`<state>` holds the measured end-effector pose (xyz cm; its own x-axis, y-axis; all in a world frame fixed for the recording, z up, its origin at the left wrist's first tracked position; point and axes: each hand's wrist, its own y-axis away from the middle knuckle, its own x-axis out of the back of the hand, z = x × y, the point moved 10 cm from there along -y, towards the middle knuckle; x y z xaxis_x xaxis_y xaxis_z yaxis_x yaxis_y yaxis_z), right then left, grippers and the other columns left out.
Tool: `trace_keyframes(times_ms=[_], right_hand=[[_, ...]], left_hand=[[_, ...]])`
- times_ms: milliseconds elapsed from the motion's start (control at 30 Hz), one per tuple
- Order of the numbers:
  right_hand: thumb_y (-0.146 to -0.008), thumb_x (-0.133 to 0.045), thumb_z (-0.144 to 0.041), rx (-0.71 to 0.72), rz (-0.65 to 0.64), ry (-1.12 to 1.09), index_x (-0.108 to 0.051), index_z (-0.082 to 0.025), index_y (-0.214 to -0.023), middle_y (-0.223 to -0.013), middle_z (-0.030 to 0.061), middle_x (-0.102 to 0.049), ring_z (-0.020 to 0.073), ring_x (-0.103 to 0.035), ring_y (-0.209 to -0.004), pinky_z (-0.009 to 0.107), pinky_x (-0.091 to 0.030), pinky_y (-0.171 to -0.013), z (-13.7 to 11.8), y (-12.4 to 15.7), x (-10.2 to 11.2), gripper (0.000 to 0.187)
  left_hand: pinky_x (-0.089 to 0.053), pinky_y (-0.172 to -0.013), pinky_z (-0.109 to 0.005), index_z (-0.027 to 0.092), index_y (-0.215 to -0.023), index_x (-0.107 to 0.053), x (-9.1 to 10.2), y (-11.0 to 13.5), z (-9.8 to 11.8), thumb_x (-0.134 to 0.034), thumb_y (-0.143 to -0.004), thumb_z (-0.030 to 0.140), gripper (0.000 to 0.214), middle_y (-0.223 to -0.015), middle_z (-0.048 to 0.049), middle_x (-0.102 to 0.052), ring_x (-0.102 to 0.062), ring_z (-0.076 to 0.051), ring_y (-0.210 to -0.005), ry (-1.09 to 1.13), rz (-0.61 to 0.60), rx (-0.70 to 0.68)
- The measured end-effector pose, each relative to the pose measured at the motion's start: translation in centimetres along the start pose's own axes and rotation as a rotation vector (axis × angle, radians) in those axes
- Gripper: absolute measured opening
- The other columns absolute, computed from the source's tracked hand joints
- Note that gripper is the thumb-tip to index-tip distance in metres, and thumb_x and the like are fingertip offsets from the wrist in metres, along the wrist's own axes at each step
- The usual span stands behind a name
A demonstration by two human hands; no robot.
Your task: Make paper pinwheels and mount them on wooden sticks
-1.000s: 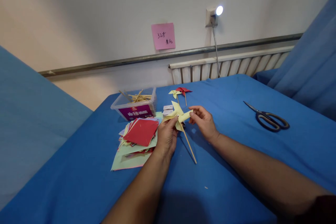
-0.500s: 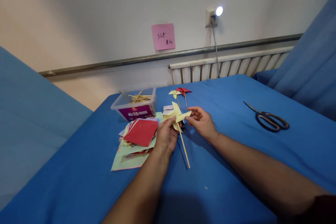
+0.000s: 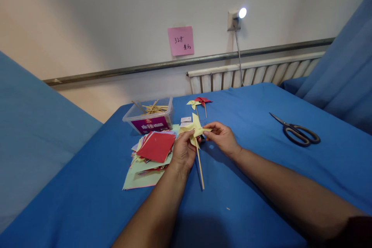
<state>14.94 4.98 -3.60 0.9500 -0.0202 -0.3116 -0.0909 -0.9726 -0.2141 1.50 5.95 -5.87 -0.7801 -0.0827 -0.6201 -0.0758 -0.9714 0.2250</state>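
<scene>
A pale yellow paper pinwheel (image 3: 198, 128) on a thin wooden stick (image 3: 200, 166) is held above the blue cloth. My left hand (image 3: 185, 149) is closed on the pinwheel's left side near its centre. The thumb and fingers of my right hand (image 3: 221, 136) pinch its right blade. The stick slants down toward me between my forearms. Beyond my hands lie a red pinwheel (image 3: 202, 101) and another yellow pinwheel (image 3: 193, 104), both on sticks. Something small and dark, partly hidden, shows behind the held pinwheel.
Left of my hands is a pile of coloured paper topped by a red sheet (image 3: 157, 146). Behind it stands a clear plastic box (image 3: 136, 118) of wooden sticks. Black-handled scissors (image 3: 296, 130) lie at the right. A radiator (image 3: 255, 71) runs along the wall.
My right hand has shifted slightly left and now grips the right blade closer in. The stick's lower end has swung a little to the left.
</scene>
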Motion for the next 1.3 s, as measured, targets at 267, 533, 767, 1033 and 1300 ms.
trace_keyframes(times_ms=[267,533,767,1033,1300], right_hand=[[-0.064,-0.079,-0.038,0.034,-0.009,0.032,-0.069,-0.02,-0.085,-0.066,-0.0006,-0.067,0.0122,-0.059,-0.056,0.029,-0.049,-0.057,-0.1,0.1,-0.1,0.029],[-0.061,-0.081,-0.035,0.024,-0.015,-0.033,-0.065,-0.02,-0.098,-0.074,0.0003,-0.07,0.0133,-0.062,-0.061,0.028,-0.052,-0.059,0.2,0.0,-0.1,0.043],[-0.064,-0.08,-0.036,0.024,-0.073,0.013,-0.065,-0.02,-0.09,-0.075,0.0013,-0.071,0.0144,-0.064,-0.065,0.03,-0.052,-0.063,1.1,0.0,-0.4,0.034],[-0.071,-0.073,-0.05,-0.016,-0.005,-0.012,-0.07,-0.019,-0.088,-0.077,0.0032,-0.07,0.0158,-0.063,-0.067,0.031,-0.05,-0.066,0.4,-0.3,0.5,0.036],[-0.071,-0.074,-0.054,-0.3,-0.167,-0.327,-0.068,-0.018,-0.095,-0.083,0.005,-0.071,0.0176,-0.065,-0.069,0.03,-0.051,-0.065,2.2,-0.2,-0.5,0.044]], left_hand=[[-0.048,-0.053,-0.021,0.012,-0.078,-0.063,-0.1,0.4,0.1,-0.071,-0.063,0.012,0.017,-0.068,-0.0022,-0.067,-0.059,-0.01,-0.053,0.0,0.034,-0.004],[-0.048,-0.052,-0.021,0.013,-0.084,-0.063,-0.4,0.6,0.1,-0.069,-0.064,0.011,0.02,-0.071,-0.0029,-0.068,-0.061,-0.011,-0.055,0.018,0.014,0.019],[-0.048,-0.051,-0.021,0.012,-0.082,-0.064,-0.5,0.5,0.0,-0.069,-0.064,0.011,0.018,-0.069,-0.0033,-0.067,-0.06,-0.012,-0.054,0.014,-0.002,0.02],[-0.047,-0.049,-0.02,0.014,-0.085,-0.066,-0.6,0.8,-0.1,-0.073,-0.062,0.012,0.024,-0.074,-0.001,-0.068,-0.06,-0.011,-0.057,-0.041,0.004,0.023],[-0.047,-0.049,-0.022,0.014,-0.084,-0.067,-2.1,1.9,-2.5,-0.074,-0.065,0.014,0.021,-0.076,-0.0017,-0.068,-0.059,-0.011,-0.056,-0.139,-0.133,0.127]])
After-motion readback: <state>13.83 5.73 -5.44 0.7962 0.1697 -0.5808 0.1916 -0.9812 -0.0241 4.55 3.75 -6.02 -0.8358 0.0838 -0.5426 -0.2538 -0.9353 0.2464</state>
